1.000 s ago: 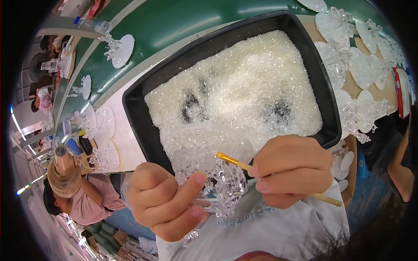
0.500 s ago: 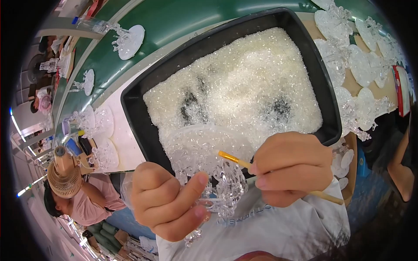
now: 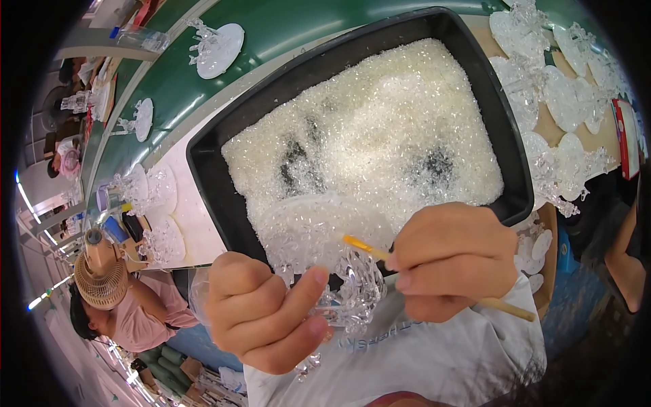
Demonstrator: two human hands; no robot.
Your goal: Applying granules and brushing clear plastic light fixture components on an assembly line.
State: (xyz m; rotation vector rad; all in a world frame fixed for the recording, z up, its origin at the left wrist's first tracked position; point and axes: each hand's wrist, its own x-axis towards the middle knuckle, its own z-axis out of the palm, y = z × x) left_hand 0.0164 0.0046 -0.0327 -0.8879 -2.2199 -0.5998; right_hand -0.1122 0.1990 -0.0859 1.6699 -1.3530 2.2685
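Observation:
My left hand (image 3: 268,312) is closed round the branching clear parts of a clear plastic ornament (image 3: 359,298). Its round frosted base (image 3: 319,220) tilts up over the near side of the black tray (image 3: 211,183). In my right hand (image 3: 454,261) a thin paintbrush (image 3: 505,308) is pinched between thumb and fingers. The brush's yellow-orange tip (image 3: 354,240) is at or just over the base; I cannot tell whether it touches. Glittering whitish flakes (image 3: 400,102) fill much of the tray, with dark bare patches. My left fingers hide part of the ornament.
Several similar clear ornaments (image 3: 569,98) crowd the right side. Another ornament (image 3: 220,51) lies on the green belt (image 3: 285,30) beyond the tray, and more stand at left. A tan fan (image 3: 100,271) and a person in pink (image 3: 149,315) are at the left.
The ornament on the green belt has shifted to the right, and a smaller one behind it slightly too. My hands, the brush and the held ornament have barely moved.

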